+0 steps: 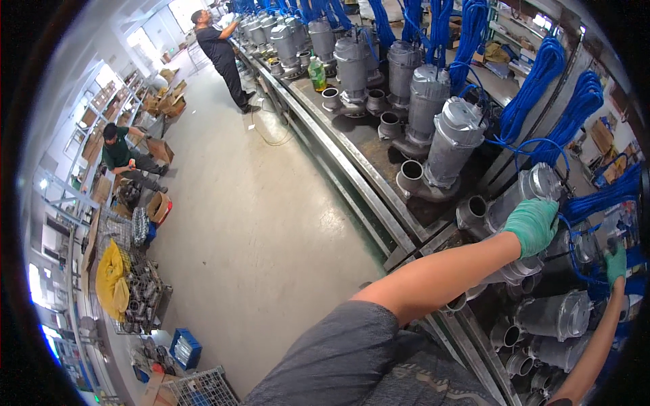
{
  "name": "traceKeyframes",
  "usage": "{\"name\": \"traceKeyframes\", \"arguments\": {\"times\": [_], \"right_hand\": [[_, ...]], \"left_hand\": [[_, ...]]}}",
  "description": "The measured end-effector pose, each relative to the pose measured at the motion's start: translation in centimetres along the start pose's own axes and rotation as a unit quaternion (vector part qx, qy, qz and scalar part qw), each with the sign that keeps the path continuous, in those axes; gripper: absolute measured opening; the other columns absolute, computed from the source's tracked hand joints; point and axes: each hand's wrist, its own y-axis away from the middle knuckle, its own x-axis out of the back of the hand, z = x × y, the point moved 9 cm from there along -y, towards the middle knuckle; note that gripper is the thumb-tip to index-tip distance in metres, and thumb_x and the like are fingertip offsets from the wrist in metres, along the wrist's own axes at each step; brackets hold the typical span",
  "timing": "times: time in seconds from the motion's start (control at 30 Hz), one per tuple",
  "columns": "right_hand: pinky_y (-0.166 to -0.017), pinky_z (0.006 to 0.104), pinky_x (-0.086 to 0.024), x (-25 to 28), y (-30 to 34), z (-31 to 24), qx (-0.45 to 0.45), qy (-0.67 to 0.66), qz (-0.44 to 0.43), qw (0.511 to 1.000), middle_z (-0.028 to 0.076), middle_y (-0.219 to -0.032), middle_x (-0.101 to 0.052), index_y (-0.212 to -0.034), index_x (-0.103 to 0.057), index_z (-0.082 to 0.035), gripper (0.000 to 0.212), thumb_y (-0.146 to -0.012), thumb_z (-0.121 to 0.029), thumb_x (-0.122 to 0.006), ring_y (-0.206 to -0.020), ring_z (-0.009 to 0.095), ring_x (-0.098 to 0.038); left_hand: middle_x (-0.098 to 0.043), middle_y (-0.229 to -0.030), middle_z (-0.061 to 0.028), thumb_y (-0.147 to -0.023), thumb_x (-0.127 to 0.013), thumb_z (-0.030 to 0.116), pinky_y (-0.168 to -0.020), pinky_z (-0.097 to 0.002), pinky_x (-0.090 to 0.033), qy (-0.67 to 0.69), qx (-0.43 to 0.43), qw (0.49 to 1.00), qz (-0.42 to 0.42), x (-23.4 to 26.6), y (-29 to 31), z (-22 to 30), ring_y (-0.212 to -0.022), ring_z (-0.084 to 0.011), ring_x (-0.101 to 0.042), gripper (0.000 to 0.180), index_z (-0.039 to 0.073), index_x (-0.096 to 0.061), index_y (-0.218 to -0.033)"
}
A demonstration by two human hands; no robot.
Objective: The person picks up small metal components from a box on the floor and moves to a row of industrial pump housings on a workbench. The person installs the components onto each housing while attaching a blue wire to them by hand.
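At three o'clock, the green-gloved left hand [533,227] lies on a grey cylindrical metal pump [520,193], seemingly steadying it, calling for firm contact, grip unclear, as with the right hand [616,264].

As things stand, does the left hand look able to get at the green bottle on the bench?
Probably not: the left hand is on a grey pump close by, while the green bottle stands well up the line, beyond several upright pumps.
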Motion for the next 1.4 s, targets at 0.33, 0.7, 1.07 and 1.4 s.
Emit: {"name": "traceKeyframes", "arguments": {"times": [0.33,0.7,1.07,1.4], "right_hand": [[-0.091,0.0506,-0.047,-6.5,-7.0,2.6,-0.101,0.041,-0.087,0.990,0.024,-0.122,-0.061,-0.120,-0.061,0.001,0.033,-0.099,-0.020,-0.046,-0.110,0.042,-0.058],[-0.116,0.0458,-0.035,-2.0,-1.7,1.7,0.033,0.059,-0.034,0.997,0.017,-0.156,-0.039,-0.152,-0.040,-0.007,0.053,-0.105,-0.029,-0.050,-0.141,0.035,-0.039],[-0.103,0.0429,-0.047,-3.4,-4.1,-2.4,0.096,-0.045,-0.152,0.983,0.016,-0.135,-0.057,-0.139,-0.053,-0.008,0.041,-0.099,-0.011,-0.057,-0.123,0.031,-0.056],[-0.092,0.0424,-0.045,-2.1,-0.6,-1.7,0.016,-0.107,-0.180,0.978,0.013,-0.132,-0.056,-0.140,-0.051,-0.007,0.041,-0.100,-0.014,-0.056,-0.107,0.026,-0.053]], "left_hand": [[-0.068,-0.090,-0.0218,-0.091,-0.059,0.018,-0.078,-0.0516,-0.051,0.002,0.016,1.000,0.011,-0.3,0.0,-1.1,-0.086,-0.0420,-0.065,0.018,0.002,-0.065,-0.095],[-0.067,-0.089,-0.0228,-0.089,-0.062,0.017,-0.077,-0.0512,-0.052,0.015,0.008,1.000,0.007,0.1,0.2,-0.8,-0.085,-0.0423,-0.065,0.018,0.000,-0.065,-0.095],[-0.068,-0.091,-0.0214,-0.090,-0.062,0.019,-0.079,-0.0487,-0.053,-0.012,0.023,1.000,0.017,0.8,0.7,-2.2,-0.086,-0.0405,-0.066,0.023,-0.001,-0.066,-0.101],[-0.068,-0.089,-0.0206,-0.091,-0.061,0.021,-0.079,-0.0494,-0.052,0.004,-0.002,1.000,0.012,-0.3,-0.2,-0.6,-0.086,-0.0396,-0.066,0.021,0.001,-0.066,-0.095]]}}
